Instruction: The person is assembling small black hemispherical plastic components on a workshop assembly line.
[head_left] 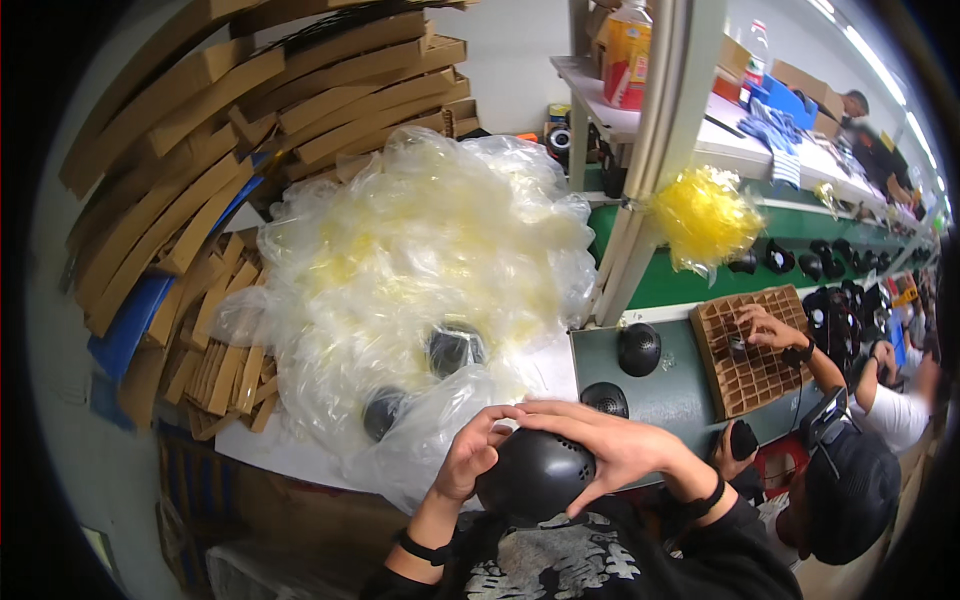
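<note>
A glossy black rounded shell [534,478] with a patch of small holes is held close to my body, over the table's front edge. My left hand [470,456] is closed around its left side. My right hand [622,440] curves over its top and right side, thumb toward the lower front. Just beyond lies a big heap of clear and yellowish plastic bags [400,260]. Two dark shells, one wrapped in plastic [455,348] and another [384,412], sit among the bags. The underside of the held shell is hidden.
Two more black shells [639,349] rest on a dark green surface to the right. There a co-worker's hand [768,328] reaches into a divided cardboard tray [752,350]. Cardboard dividers [230,110] are stacked at the left. A yellow bag bundle [706,218] hangs by a post [655,150].
</note>
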